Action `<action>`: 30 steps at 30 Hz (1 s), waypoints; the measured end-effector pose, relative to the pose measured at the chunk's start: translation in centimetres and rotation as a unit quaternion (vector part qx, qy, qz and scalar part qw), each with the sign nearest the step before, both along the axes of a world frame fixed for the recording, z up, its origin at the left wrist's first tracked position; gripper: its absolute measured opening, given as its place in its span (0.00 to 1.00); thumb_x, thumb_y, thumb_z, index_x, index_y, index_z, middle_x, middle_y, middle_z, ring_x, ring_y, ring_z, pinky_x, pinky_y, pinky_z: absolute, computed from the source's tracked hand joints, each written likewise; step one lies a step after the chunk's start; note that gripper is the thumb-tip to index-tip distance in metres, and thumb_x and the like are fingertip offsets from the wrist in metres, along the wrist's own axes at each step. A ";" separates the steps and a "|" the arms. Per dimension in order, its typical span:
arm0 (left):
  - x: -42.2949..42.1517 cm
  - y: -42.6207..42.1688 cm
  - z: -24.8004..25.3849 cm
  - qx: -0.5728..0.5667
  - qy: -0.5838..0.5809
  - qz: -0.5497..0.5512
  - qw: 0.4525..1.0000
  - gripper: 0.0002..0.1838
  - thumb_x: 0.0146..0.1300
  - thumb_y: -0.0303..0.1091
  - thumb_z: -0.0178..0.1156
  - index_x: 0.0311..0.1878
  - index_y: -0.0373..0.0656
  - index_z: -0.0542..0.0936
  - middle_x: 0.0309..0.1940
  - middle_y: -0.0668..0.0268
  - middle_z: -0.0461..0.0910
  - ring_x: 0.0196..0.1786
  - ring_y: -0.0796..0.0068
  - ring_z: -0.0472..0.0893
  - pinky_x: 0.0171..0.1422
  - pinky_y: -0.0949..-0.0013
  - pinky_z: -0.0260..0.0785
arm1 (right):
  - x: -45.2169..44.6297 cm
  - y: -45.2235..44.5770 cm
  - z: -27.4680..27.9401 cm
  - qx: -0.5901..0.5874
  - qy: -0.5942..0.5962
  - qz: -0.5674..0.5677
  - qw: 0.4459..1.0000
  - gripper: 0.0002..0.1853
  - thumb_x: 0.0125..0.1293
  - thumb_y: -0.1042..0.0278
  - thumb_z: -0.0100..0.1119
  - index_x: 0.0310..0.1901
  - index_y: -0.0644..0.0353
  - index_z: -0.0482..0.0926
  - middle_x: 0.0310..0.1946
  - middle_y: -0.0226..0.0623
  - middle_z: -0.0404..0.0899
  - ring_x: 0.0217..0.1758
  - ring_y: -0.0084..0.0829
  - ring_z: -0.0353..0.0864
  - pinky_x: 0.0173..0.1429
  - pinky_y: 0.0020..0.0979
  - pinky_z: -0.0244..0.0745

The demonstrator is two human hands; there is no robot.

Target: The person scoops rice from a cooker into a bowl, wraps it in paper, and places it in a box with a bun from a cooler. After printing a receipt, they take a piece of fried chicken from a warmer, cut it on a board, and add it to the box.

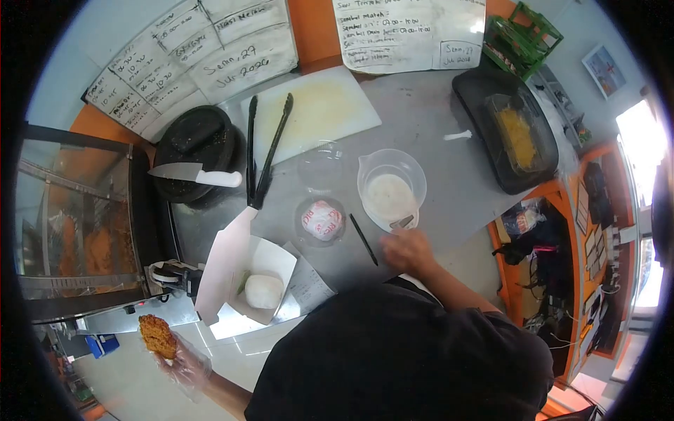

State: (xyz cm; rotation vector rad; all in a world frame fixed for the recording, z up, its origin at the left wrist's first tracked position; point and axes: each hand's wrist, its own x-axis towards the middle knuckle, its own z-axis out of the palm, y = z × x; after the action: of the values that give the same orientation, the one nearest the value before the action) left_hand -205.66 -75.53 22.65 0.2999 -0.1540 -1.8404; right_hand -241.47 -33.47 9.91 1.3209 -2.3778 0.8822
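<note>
My left hand (184, 366), in a clear plastic glove, grips a piece of fried chicken (158, 337) low on the left, off the counter's edge. My right hand (408, 252) is closed in a fist right at the handle of a clear plastic measuring jug (390, 189); whether anything is inside the fist is hidden. Whitish contents show in the jug. A paper-wrapped round bundle (322, 220) sits in a clear round tub with its lid (321, 165) behind. An open paper box (270, 256) holds a white ball of rice (264, 291). A black pen (364, 240) lies beside the tub.
Black tongs (261, 161) rest partly on a white cutting board (316, 112). A knife (196, 174) lies across a dark stone mortar (196, 144). A glass food warmer (77, 224) stands left. A black tray (484, 105) holds a clear box at right. A receipt (305, 284) lies near the box.
</note>
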 end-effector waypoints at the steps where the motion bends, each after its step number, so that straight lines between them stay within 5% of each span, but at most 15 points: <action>1: -0.4 -0.1 0.1 -0.001 -0.002 -0.003 1.000 0.29 0.69 0.21 0.52 0.71 0.29 0.58 0.72 0.49 0.59 0.74 0.53 0.58 0.79 0.46 0.48 | 0.5 -1.0 0.1 -0.001 -0.002 -0.003 1.000 0.13 0.60 0.72 0.61 0.48 0.55 0.80 0.46 0.40 0.78 0.48 0.46 0.78 0.56 0.45 0.72; 3: -0.9 -0.2 0.1 0.004 0.061 -0.044 0.997 0.31 0.66 0.20 0.54 0.72 0.30 0.58 0.73 0.50 0.58 0.74 0.52 0.58 0.79 0.45 0.47 | 0.8 -3.1 0.6 0.062 -0.251 0.103 0.961 0.18 0.60 0.72 0.59 0.53 0.58 0.77 0.47 0.45 0.78 0.51 0.47 0.77 0.58 0.43 0.71; 10: -2.5 0.7 0.8 -0.030 0.003 0.011 0.999 0.32 0.65 0.22 0.56 0.71 0.30 0.58 0.69 0.49 0.64 0.72 0.56 0.63 0.77 0.49 0.54 | -9.0 -4.4 -5.4 -0.070 -0.174 -0.107 0.976 0.18 0.58 0.79 0.54 0.52 0.65 0.76 0.50 0.52 0.77 0.54 0.52 0.75 0.59 0.44 0.70; 14: -1.6 1.4 0.9 -0.049 -0.033 0.019 0.998 0.31 0.66 0.24 0.57 0.70 0.30 0.60 0.68 0.50 0.66 0.71 0.58 0.65 0.78 0.53 0.54 | -13.3 -7.6 -2.0 -0.062 -0.130 -0.108 0.984 0.17 0.54 0.80 0.55 0.48 0.64 0.77 0.47 0.49 0.77 0.52 0.50 0.76 0.58 0.44 0.71; 18: 0.8 1.6 0.3 -0.028 -0.029 0.058 0.997 0.30 0.67 0.26 0.56 0.70 0.29 0.61 0.69 0.47 0.64 0.72 0.52 0.64 0.78 0.48 0.55 | -13.6 -19.5 1.2 -0.081 -0.007 0.093 0.992 0.14 0.52 0.77 0.60 0.43 0.58 0.79 0.46 0.40 0.78 0.52 0.45 0.75 0.56 0.45 0.69; 21: 2.7 2.0 -0.2 -0.013 0.001 0.039 0.999 0.31 0.67 0.25 0.56 0.71 0.29 0.59 0.71 0.45 0.62 0.73 0.49 0.62 0.77 0.45 0.56 | -12.4 -27.6 3.5 0.080 0.025 0.136 0.987 0.14 0.53 0.72 0.63 0.43 0.54 0.82 0.47 0.33 0.79 0.56 0.40 0.73 0.57 0.43 0.67; 23: 4.1 2.5 -0.3 -0.017 0.007 0.080 0.997 0.31 0.67 0.25 0.56 0.71 0.29 0.59 0.71 0.45 0.62 0.73 0.48 0.61 0.77 0.44 0.56 | -12.8 -31.9 2.1 0.280 0.121 0.201 0.931 0.15 0.54 0.68 0.64 0.45 0.50 0.83 0.47 0.28 0.79 0.59 0.35 0.71 0.58 0.41 0.65; 26: 6.4 3.1 -0.4 -0.029 0.023 0.117 0.992 0.30 0.67 0.25 0.55 0.71 0.30 0.60 0.71 0.45 0.61 0.73 0.48 0.61 0.77 0.44 0.56 | -15.3 -33.8 2.1 0.354 0.227 0.276 0.864 0.12 0.56 0.66 0.63 0.44 0.47 0.83 0.44 0.29 0.79 0.56 0.35 0.74 0.54 0.42 0.68; 30: 8.7 3.9 -1.1 -0.048 0.061 0.121 0.990 0.28 0.68 0.24 0.54 0.70 0.31 0.62 0.70 0.45 0.63 0.73 0.49 0.62 0.76 0.45 0.58 | -21.2 -31.0 4.9 0.283 0.127 0.409 0.858 0.09 0.58 0.64 0.63 0.39 0.54 0.79 0.38 0.37 0.76 0.45 0.41 0.79 0.48 0.42 0.74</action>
State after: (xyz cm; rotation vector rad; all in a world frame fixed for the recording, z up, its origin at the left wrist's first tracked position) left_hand -196.94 -71.63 21.57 0.1324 -0.1162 -1.6004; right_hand -262.71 -64.50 14.77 2.5854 -1.8827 0.0924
